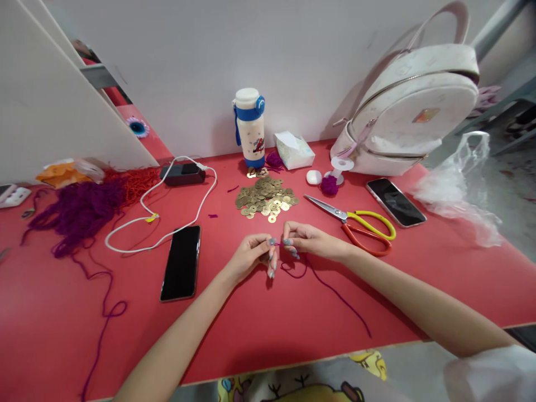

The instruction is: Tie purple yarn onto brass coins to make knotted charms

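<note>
Over the middle of the red table, my left hand (254, 257) and my right hand (305, 240) are close together, thumbs and fingertips pinched. Between them runs a short stretch of purple yarn (330, 287), gripped at both sides. From my right hand the yarn drops to the table in a small loop and a long tail toward the front edge. Whether a coin or knot sits between my fingertips is too small to tell. Just beyond my hands lies a heap of brass-coloured coins with holes (266, 195).
Scissors (347, 215) with yellow and red handles lie right of my hands. Phones (181, 263) flank both sides. Behind the coins stand a bottle (250, 131) and a tissue pack (295, 152). A purple yarn tangle (84, 209), white cable (144, 248), backpack (412, 111) and plastic bag (456, 195) lie outward.
</note>
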Demonstrator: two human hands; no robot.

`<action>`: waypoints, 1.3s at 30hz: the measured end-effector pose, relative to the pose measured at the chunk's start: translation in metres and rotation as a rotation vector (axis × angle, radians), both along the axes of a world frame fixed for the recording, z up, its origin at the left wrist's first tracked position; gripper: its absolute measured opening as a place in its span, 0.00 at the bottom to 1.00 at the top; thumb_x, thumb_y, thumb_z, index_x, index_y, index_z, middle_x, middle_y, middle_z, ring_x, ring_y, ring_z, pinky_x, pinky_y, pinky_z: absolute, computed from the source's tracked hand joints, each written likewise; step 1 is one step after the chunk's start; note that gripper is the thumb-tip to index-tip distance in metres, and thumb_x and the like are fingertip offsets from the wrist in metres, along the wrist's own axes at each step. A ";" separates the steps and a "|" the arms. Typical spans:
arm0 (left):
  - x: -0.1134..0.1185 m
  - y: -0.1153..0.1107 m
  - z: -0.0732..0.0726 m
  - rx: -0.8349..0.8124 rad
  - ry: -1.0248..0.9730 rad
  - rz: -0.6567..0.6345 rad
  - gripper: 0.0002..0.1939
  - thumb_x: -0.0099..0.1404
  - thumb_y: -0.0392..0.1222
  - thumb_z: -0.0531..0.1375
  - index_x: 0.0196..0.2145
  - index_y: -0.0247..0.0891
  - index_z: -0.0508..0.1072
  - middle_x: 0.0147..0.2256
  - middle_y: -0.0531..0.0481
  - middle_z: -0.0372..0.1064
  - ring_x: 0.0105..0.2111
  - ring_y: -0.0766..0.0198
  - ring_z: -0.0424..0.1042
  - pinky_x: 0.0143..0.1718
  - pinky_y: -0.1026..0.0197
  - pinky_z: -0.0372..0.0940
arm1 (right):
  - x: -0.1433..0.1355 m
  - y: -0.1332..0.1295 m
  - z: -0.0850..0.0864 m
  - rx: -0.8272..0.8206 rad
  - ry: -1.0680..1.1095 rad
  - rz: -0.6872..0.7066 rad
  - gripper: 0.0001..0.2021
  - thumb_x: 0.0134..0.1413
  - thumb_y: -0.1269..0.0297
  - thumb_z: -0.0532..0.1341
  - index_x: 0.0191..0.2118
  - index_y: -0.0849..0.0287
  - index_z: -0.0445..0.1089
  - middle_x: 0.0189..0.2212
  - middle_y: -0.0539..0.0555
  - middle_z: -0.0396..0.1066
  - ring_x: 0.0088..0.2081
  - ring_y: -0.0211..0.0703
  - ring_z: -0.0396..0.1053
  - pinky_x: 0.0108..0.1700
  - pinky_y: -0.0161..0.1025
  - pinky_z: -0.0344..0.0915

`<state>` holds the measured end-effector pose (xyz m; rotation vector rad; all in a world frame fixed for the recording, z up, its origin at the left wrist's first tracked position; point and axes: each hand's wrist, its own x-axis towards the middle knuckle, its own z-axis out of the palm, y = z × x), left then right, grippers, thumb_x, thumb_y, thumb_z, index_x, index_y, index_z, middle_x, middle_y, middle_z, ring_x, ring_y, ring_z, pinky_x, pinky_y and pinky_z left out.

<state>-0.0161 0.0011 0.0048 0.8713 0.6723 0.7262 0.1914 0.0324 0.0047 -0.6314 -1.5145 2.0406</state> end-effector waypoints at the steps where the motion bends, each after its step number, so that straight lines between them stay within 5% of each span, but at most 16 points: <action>1: 0.000 0.000 0.000 0.002 0.016 0.011 0.21 0.63 0.54 0.63 0.24 0.35 0.64 0.17 0.51 0.70 0.12 0.67 0.66 0.15 0.66 0.62 | 0.000 -0.001 0.002 0.042 -0.038 -0.041 0.12 0.61 0.54 0.61 0.36 0.57 0.62 0.26 0.47 0.64 0.27 0.35 0.64 0.32 0.36 0.65; 7: -0.003 0.000 0.000 0.020 0.065 0.056 0.20 0.63 0.53 0.63 0.24 0.35 0.65 0.15 0.53 0.68 0.10 0.69 0.64 0.11 0.69 0.58 | 0.003 -0.014 0.009 0.628 -0.295 -0.419 0.10 0.67 0.61 0.54 0.45 0.55 0.71 0.49 0.58 0.71 0.52 0.48 0.68 0.55 0.49 0.63; 12: -0.003 0.001 0.000 0.003 0.054 0.073 0.20 0.62 0.52 0.64 0.24 0.34 0.65 0.15 0.53 0.67 0.09 0.70 0.62 0.11 0.69 0.59 | 0.001 -0.025 0.008 0.948 -0.341 -0.523 0.07 0.64 0.64 0.59 0.40 0.53 0.76 0.44 0.57 0.71 0.48 0.48 0.66 0.50 0.49 0.65; 26: -0.004 0.000 -0.001 0.036 0.093 0.002 0.20 0.63 0.53 0.63 0.24 0.34 0.66 0.15 0.52 0.68 0.10 0.68 0.65 0.12 0.69 0.59 | -0.008 -0.030 0.001 0.918 -0.422 -0.486 0.08 0.61 0.61 0.62 0.45 0.54 0.72 0.43 0.58 0.69 0.47 0.49 0.65 0.49 0.50 0.67; 39: -0.001 0.000 0.002 0.076 0.176 0.004 0.22 0.62 0.56 0.62 0.24 0.34 0.65 0.16 0.52 0.68 0.11 0.68 0.66 0.13 0.68 0.61 | -0.007 -0.034 0.012 1.085 -0.485 -0.373 0.04 0.60 0.68 0.57 0.34 0.57 0.67 0.43 0.59 0.66 0.45 0.49 0.61 0.47 0.48 0.65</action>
